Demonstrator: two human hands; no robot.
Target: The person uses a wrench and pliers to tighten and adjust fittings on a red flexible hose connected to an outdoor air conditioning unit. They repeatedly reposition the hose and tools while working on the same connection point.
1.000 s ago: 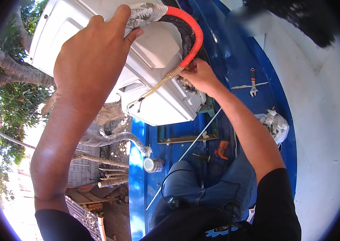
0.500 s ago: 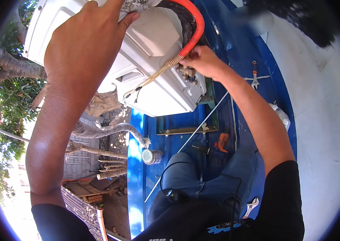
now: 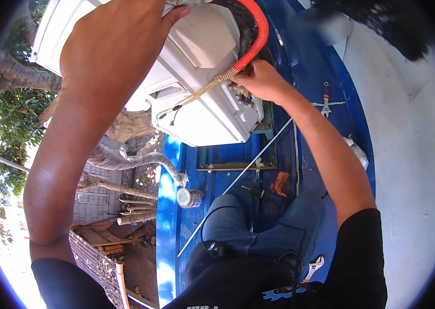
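My left hand [image 3: 114, 46] is closed on a grey-wrapped hose [image 3: 192, 3] at the top edge of the white outdoor air-conditioner unit [image 3: 209, 126]. A red corrugated conduit [image 3: 257, 44] curves down beside a black insulated line [image 3: 242, 20], with pale wires [image 3: 191, 98] trailing from its taped lower end across the unit. My right hand [image 3: 263, 81] has curled fingers at that lower end, just above brass valve fittings [image 3: 243, 98]; what they grip is partly hidden.
On the blue metal surface [image 3: 325, 51] lie two wrenches [image 3: 325, 105] [image 3: 314, 265], an orange-and-black tool [image 3: 280, 183], a can [image 3: 189, 198], a thin rod [image 3: 235, 186] and a white bag [image 3: 357, 153]. A metal frame [image 3: 212, 166] is below the unit; branches [image 3: 125, 129] lie left.
Both hands have risen slightly in the view since a second ago, and the unit also appears higher. More of my left hand and the hose is cut off by the top edge.
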